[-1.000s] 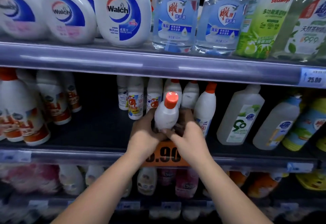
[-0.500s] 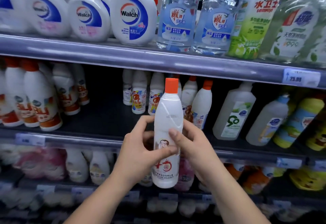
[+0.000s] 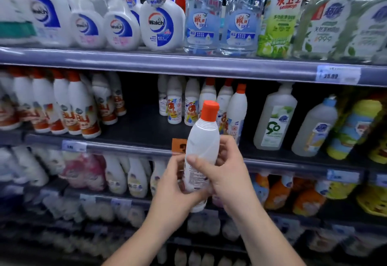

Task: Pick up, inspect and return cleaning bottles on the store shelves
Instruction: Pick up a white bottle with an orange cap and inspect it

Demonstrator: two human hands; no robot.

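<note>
A white cleaning bottle with an orange cap (image 3: 202, 140) is held in front of the middle shelf (image 3: 129, 147), tilted slightly right, its small-print back label turned toward me. My left hand (image 3: 173, 188) grips its lower body from the left. My right hand (image 3: 226, 171) wraps it from the right, thumb across the front. Behind it on the middle shelf stand several matching orange-capped bottles (image 3: 236, 110).
The top shelf (image 3: 188, 64) carries Walch bottles (image 3: 160, 24), clear blue bottles (image 3: 203, 18) and green ones. A pale jug (image 3: 275, 119) and a blue-capped bottle (image 3: 316, 127) stand right of the gap. Orange-banded white bottles (image 3: 81, 106) fill the left. Lower shelves hold more bottles.
The bottle came off the middle shelf toward me and was turned, so its picture label gave way to the small-print side. The view shifted left and down.
</note>
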